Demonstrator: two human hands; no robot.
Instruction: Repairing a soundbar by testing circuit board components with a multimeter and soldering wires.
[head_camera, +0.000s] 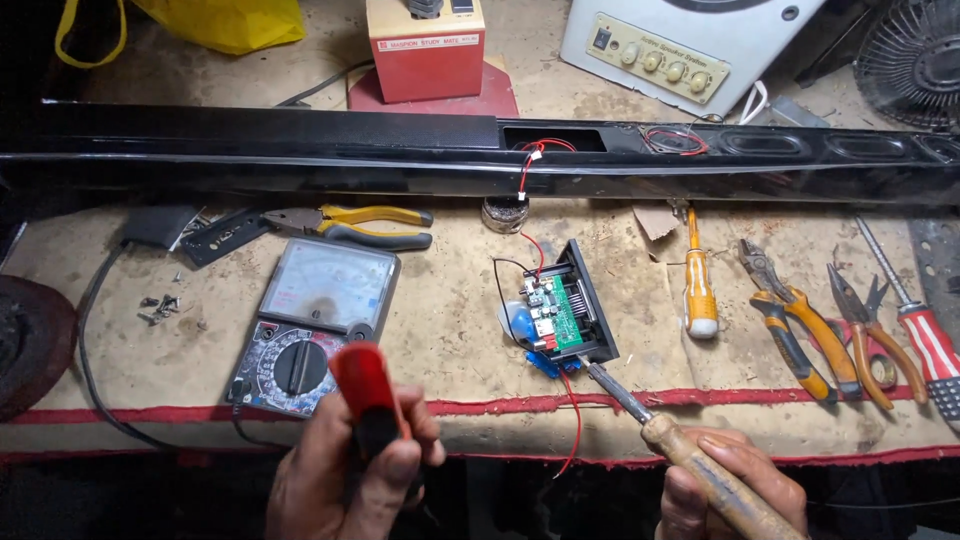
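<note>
Soldering iron (690, 455) gripped in right hand (735, 490), fingers wrapped tight round wooden handle, metal tip resting at lower corner of small circuit board (556, 312). Board green, sitting in black frame near middle of bench (450, 330), with red and black wires running from it up toward long black bar (400, 150) (a speaker housing, by the look of the oval openings at its right end). Red-capped tool (366, 395) clasped in left hand (350, 470), fingers closed about its dark lower part, held low at front edge, just before meter (315, 325). Meter lying flat, dial at bottom, pale face above. Yellow-handled pliers (365, 225) beyond meter, close under bar. Loose screws (160, 305) scattered at left. Yellow screwdriver (700, 285) right of board, then orange-handled pliers (800, 335), further cutters (860, 330) and red-handled screwdriver (925, 335) farther right, all well apart from both hands. Red box (425, 50) and white amplifier panel with knobs (665, 50) standing behind bar.
</note>
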